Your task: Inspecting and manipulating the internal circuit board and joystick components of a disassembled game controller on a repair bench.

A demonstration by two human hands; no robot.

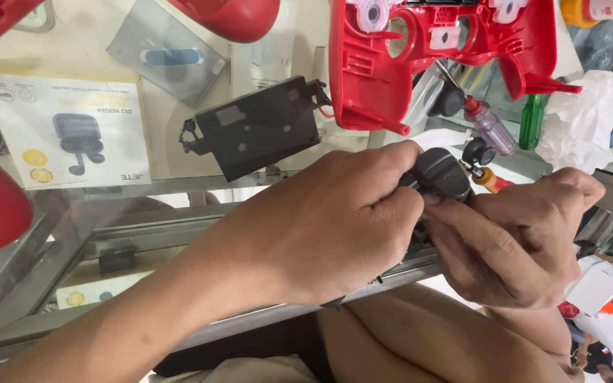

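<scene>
Single head-worn view, looking steeply down from above, close on both hands at the near edge of a glass tabletop (179, 188), no second view

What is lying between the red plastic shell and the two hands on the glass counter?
In the head view, between the red shell and the hands lie a clear-handled screwdriver and a black knob-like part.

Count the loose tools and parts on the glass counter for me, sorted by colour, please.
Red: 1, the controller shell
Black: 2, the flat housing and the trigger part in the hands
Green: 1, a screwdriver handle
Clear: 1, a screwdriver handle
Total: 5
</scene>
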